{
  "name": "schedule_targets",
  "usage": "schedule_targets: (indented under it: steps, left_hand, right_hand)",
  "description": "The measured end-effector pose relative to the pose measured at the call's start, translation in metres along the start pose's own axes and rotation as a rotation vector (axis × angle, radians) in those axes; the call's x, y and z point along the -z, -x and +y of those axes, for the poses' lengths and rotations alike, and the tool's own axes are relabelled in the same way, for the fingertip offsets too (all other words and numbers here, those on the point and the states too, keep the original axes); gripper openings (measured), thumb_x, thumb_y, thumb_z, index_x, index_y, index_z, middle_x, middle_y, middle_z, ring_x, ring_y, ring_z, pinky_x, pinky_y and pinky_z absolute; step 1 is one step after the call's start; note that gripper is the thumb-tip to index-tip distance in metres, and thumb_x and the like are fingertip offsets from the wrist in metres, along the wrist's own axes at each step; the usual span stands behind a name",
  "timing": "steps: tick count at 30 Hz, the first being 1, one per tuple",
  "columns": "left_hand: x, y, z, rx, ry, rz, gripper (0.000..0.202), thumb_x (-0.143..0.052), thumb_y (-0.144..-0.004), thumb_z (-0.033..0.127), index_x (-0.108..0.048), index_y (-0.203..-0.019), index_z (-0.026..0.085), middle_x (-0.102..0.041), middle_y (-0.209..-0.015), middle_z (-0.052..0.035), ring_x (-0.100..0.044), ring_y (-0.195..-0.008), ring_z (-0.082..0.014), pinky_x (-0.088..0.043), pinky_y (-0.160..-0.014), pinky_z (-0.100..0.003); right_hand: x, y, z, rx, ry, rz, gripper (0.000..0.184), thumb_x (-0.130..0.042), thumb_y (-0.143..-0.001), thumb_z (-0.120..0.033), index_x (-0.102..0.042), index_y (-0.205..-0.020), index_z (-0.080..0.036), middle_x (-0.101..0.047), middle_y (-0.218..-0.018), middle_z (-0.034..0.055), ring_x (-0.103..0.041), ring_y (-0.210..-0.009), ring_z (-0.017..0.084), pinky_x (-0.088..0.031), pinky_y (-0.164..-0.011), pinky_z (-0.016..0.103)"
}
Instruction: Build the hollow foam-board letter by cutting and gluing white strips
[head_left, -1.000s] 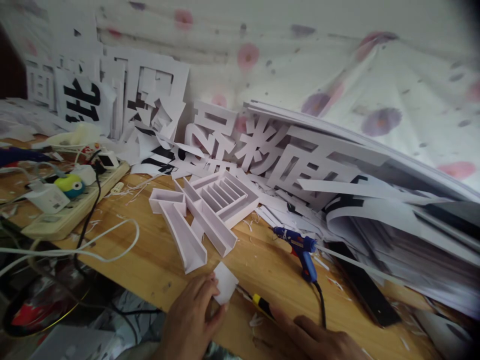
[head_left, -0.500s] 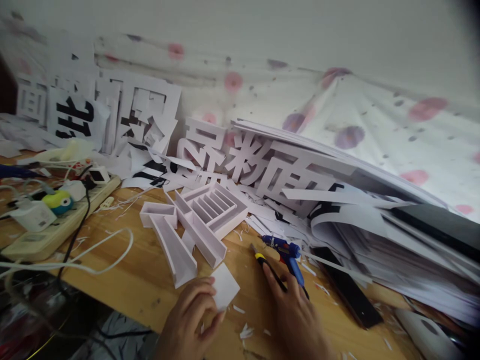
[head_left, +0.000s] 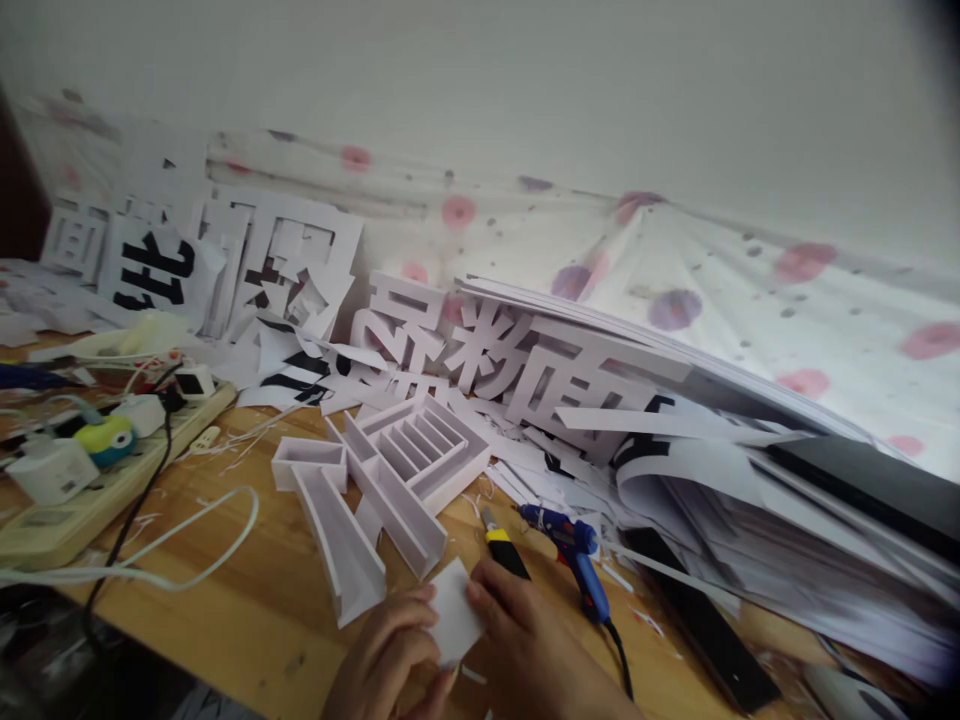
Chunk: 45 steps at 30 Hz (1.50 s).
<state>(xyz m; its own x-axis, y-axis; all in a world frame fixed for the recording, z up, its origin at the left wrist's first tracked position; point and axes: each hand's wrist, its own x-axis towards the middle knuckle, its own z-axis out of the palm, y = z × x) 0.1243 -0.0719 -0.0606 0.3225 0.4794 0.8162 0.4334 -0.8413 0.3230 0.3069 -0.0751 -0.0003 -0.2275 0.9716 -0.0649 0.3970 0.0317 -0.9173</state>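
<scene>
A small square white card [head_left: 454, 615] is between my hands, near the table's front edge. My left hand [head_left: 394, 655] grips its left side, with fingertips bent over the edge. The fingers of my right hand [head_left: 529, 640] close on its right edge. A utility knife [head_left: 504, 552] with a yellow-and-black handle points away just beyond my right hand, which hides the handle's end. Beyond my hands sits a white built-up character [head_left: 409, 470] with upright walls and open channels. To the right lies a blue glue gun [head_left: 574, 550] with its cord running forward.
At left a power strip [head_left: 45, 525] holds several plugs, and a white cable [head_left: 225, 560] loops across the table [head_left: 247, 610]. A black phone-like slab [head_left: 697, 610] lies at right. Paper sheets [head_left: 690, 500] and cut-out letters [head_left: 480, 350] line the back.
My right hand has moved left from the knife handle and glue gun to the white card. The knife has shifted slightly left. The view has tilted up.
</scene>
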Motion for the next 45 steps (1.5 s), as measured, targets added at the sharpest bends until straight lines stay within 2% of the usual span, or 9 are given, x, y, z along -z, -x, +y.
schedule_targets:
  steps: [6, 10, 15, 20, 23, 30, 38, 43, 45]
  left_hand:
    - [-0.010, 0.009, 0.001, 0.164, 0.035, 0.061, 0.022, -0.052, -0.079, 0.013, -0.050, -0.098, 0.023, -0.065, -0.101, -0.0084, -0.064, -0.102, -0.0223, -0.055, -0.082, -0.031]
    - [-0.005, 0.006, 0.001, 0.096, 0.021, 0.006, 0.028, -0.056, -0.074, 0.009, -0.050, -0.098, 0.023, -0.065, -0.101, -0.0079, -0.064, -0.102, -0.0213, -0.055, -0.082, -0.028]
    - [-0.003, 0.003, 0.001, 0.082, 0.005, 0.020, 0.034, -0.059, -0.072, 0.012, -0.050, -0.102, 0.021, -0.063, -0.101, -0.0086, -0.064, -0.100, -0.0222, -0.056, -0.081, -0.029]
    - [-0.003, 0.002, 0.003, 0.118, 0.003, 0.029, 0.033, -0.069, -0.073, 0.026, -0.050, -0.100, 0.022, -0.062, -0.096, -0.0066, -0.066, -0.091, -0.0207, -0.057, -0.075, -0.027]
    - [0.000, -0.002, 0.004, 0.112, -0.006, 0.019, 0.024, -0.065, -0.076, 0.024, -0.051, -0.095, 0.023, -0.063, -0.092, -0.0050, -0.067, -0.085, -0.0187, -0.057, -0.072, -0.025]
    - [0.001, -0.003, 0.003, 0.083, 0.070, -0.052, 0.019, -0.061, -0.076, 0.017, -0.050, -0.090, 0.025, -0.067, -0.091, -0.0047, -0.067, -0.095, -0.0206, -0.056, -0.077, -0.025]
    - [-0.001, -0.002, -0.001, 0.050, 0.083, -0.094, 0.024, -0.059, -0.072, 0.010, -0.050, -0.088, 0.025, -0.067, -0.088, -0.0026, -0.067, -0.094, -0.0186, -0.055, -0.078, -0.022]
    - [-0.002, 0.001, -0.002, 0.136, 0.102, -0.028, 0.024, -0.061, -0.074, 0.012, -0.048, -0.089, 0.024, -0.064, -0.091, -0.0034, -0.065, -0.097, -0.0190, -0.054, -0.079, -0.023]
    - [-0.003, 0.002, -0.001, 0.191, 0.116, 0.007, 0.022, -0.061, -0.075, 0.014, -0.047, -0.088, 0.024, -0.063, -0.091, -0.0036, -0.065, -0.097, -0.0200, -0.054, -0.077, -0.025]
  right_hand:
    - [-0.002, -0.008, 0.009, -0.067, -0.347, -0.134, 0.042, -0.053, -0.079, -0.062, -0.048, -0.075, -0.021, -0.040, -0.068, -0.0038, -0.034, -0.058, 0.010, -0.029, -0.052, 0.024]
    - [-0.006, -0.006, 0.012, -0.188, -0.684, -0.207, 0.040, -0.064, -0.075, -0.057, -0.049, -0.073, -0.019, -0.034, -0.060, -0.0069, -0.021, -0.048, 0.006, -0.011, -0.043, 0.022]
    - [-0.013, -0.004, 0.016, -0.266, -0.833, -0.277, 0.041, -0.069, -0.071, -0.054, -0.056, -0.081, -0.017, -0.035, -0.057, -0.0087, -0.019, -0.044, 0.003, -0.006, -0.038, 0.019]
    - [-0.016, 0.000, 0.017, -0.271, -0.787, -0.239, 0.044, -0.069, -0.070, -0.056, -0.058, -0.085, -0.016, -0.039, -0.058, -0.0083, -0.025, -0.044, 0.001, -0.012, -0.038, 0.016]
    - [-0.017, 0.001, 0.016, -0.244, -0.736, -0.225, 0.046, -0.070, -0.066, -0.059, -0.058, -0.080, -0.017, -0.039, -0.057, -0.0086, -0.026, -0.043, 0.001, -0.013, -0.039, 0.016]
    - [-0.017, -0.001, 0.014, -0.251, -0.721, -0.195, 0.048, -0.070, -0.062, -0.061, -0.057, -0.075, -0.017, -0.038, -0.053, -0.0094, -0.021, -0.039, 0.001, -0.009, -0.037, 0.019]
    - [-0.009, -0.003, 0.015, -0.227, -0.791, -0.285, 0.045, -0.064, -0.069, -0.054, -0.041, -0.052, -0.019, -0.030, -0.039, -0.0126, -0.015, -0.032, 0.000, -0.008, -0.033, 0.017]
    - [0.014, 0.008, 0.015, -0.143, -0.765, -0.297, 0.051, -0.067, -0.066, -0.058, -0.039, -0.048, -0.019, -0.031, -0.036, -0.0125, -0.017, -0.031, 0.001, -0.010, -0.034, 0.018]
    - [0.030, 0.015, 0.013, -0.124, -0.696, -0.412, 0.051, -0.079, -0.050, -0.058, -0.048, -0.047, -0.016, -0.039, -0.036, -0.0097, -0.025, -0.032, 0.001, -0.014, -0.035, 0.018]
